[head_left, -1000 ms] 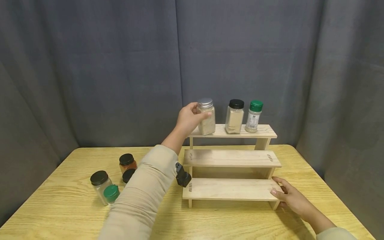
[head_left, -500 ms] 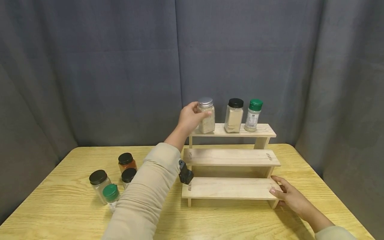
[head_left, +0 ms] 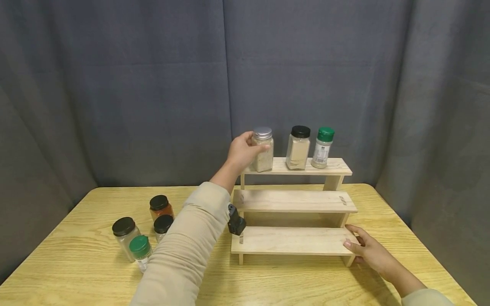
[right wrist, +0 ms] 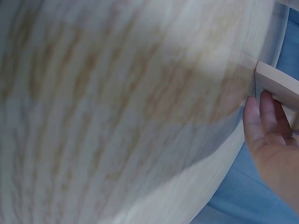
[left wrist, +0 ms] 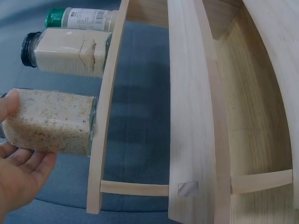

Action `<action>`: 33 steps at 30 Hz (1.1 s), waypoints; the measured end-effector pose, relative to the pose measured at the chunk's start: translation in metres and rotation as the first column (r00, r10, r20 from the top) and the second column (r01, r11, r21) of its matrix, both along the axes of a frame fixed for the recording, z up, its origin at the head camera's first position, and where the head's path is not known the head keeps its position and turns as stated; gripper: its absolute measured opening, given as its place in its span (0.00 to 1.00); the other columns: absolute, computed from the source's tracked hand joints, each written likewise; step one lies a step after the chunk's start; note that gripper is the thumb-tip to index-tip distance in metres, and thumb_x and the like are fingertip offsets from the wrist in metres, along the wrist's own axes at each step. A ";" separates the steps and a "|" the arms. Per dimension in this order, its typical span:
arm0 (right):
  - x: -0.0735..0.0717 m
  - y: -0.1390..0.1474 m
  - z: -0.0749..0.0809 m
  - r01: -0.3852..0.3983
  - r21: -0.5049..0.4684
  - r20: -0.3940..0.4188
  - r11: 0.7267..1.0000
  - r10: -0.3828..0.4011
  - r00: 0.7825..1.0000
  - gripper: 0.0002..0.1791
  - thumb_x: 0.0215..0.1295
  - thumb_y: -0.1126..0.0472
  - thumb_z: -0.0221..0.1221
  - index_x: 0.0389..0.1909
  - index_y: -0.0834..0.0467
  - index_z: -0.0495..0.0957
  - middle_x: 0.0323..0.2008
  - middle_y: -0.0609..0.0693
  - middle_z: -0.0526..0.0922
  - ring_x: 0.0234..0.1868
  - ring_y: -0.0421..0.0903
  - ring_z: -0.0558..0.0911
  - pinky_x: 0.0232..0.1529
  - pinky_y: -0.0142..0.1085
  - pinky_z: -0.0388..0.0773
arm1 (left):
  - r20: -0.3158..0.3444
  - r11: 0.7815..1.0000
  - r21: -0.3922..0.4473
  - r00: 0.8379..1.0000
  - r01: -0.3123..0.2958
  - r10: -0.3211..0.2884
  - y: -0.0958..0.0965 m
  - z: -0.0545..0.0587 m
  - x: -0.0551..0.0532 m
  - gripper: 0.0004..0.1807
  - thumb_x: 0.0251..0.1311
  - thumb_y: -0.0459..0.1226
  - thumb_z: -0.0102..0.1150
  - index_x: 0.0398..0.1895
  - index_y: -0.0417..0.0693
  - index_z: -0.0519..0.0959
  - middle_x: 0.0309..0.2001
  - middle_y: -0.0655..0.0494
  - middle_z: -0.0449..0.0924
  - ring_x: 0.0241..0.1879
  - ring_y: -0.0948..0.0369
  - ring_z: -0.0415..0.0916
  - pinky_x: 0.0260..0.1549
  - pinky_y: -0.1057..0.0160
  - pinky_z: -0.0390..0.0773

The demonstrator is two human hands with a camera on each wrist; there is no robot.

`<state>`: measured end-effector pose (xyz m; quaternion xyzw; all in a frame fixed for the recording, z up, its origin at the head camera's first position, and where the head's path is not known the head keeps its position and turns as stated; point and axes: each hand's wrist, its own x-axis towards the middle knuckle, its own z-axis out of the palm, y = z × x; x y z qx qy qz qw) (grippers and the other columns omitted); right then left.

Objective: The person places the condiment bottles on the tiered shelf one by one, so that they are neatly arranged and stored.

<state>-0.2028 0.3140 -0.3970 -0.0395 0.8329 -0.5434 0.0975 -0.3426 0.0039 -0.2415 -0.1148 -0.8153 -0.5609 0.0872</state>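
At the left end of the top shelf, my left hand (head_left: 242, 152) holds a square glass jar (head_left: 265, 160) with a silver lid and pale, speckled contents. In the left wrist view, thumb and fingers lie on opposite sides of this jar (left wrist: 53, 121), near its lid, and its base meets the shelf. My right hand (head_left: 371, 251) grips the right end of the lowest step of a three-step wooden rack (head_left: 294, 241), thumb on top. The right wrist view shows the fingers of my right hand (right wrist: 275, 149) against a wooden support (right wrist: 279, 84).
A black-lidded jar (head_left: 298, 153) and a green-capped spice bottle (head_left: 321, 153) stand farther right on the top shelf. On the table (head_left: 84, 238) at left are a clear black-lidded jar (head_left: 126, 240), an orange-filled jar (head_left: 161, 209), a small black-lidded jar (head_left: 162, 227) and a green-capped bottle (head_left: 141, 250).
My left forearm has shifted slightly right, uncovering more of the jars on the table. Both hands keep their hold, and the silver-lidded jar stays at the same place on the top shelf.
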 end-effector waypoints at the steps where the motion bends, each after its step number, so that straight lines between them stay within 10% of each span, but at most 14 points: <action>1: 0.000 0.000 0.000 0.003 0.007 0.000 1.000 -0.003 1.000 0.36 0.63 0.58 0.48 0.62 0.69 0.39 0.50 0.74 0.59 0.41 0.55 0.74 0.38 0.45 0.73 | 0.000 1.000 0.000 1.000 0.003 -0.003 0.000 0.000 0.000 0.30 0.45 0.45 0.63 0.53 0.47 0.68 0.44 0.54 0.73 0.45 0.58 0.69 0.43 0.60 0.69; 22: -0.001 0.002 0.000 0.004 -0.003 -0.023 1.000 -0.005 1.000 0.36 0.62 0.60 0.49 0.62 0.69 0.39 0.49 0.74 0.60 0.39 0.54 0.75 0.35 0.42 0.74 | -0.074 0.986 -0.153 0.994 0.067 -0.079 0.004 0.000 -0.007 0.33 0.51 0.45 0.58 0.59 0.41 0.61 0.47 0.49 0.70 0.49 0.57 0.66 0.48 0.61 0.66; 33: 0.000 -0.001 0.001 -0.006 0.015 -0.007 1.000 0.006 1.000 0.36 0.63 0.58 0.49 0.62 0.69 0.39 0.48 0.72 0.62 0.40 0.54 0.74 0.38 0.43 0.74 | -0.044 0.991 -0.101 0.995 0.088 -0.093 0.003 -0.006 -0.010 0.36 0.53 0.45 0.56 0.62 0.43 0.55 0.53 0.48 0.66 0.53 0.57 0.63 0.51 0.61 0.63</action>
